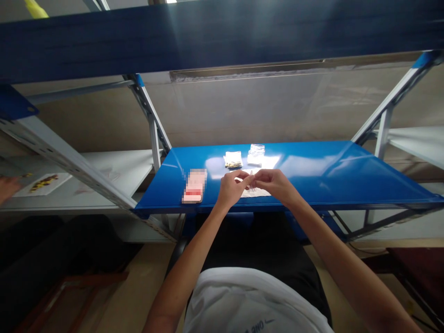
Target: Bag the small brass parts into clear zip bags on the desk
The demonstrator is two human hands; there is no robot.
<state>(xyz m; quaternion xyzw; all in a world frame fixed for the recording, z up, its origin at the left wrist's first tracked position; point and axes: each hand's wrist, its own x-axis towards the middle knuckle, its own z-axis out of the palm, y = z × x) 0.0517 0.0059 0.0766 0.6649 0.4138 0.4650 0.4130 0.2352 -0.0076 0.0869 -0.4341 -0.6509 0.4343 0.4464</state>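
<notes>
My left hand (231,188) and my right hand (277,183) meet over the near middle of the blue shelf. Thumbs and fingers are pinched together on both, tip to tip. Between them is something small and thin, too fine to name. Beneath the hands lies a white sheet (258,192), partly covered by them. Just beyond sits a small stack of whitish packets (233,158) with yellowish edges. Beside that stack, to the right, is a pile of clear plastic bags (255,154) that catches the light.
A pixelated pink, phone-shaped object (194,186) lies left of my hands. Metal posts (149,106) flank the blue shelf (326,180), and a dark blue beam (222,39) crosses above. At far left, another person's hand (9,188) is near a white sheet bearing yellow-and-dark pieces (44,183).
</notes>
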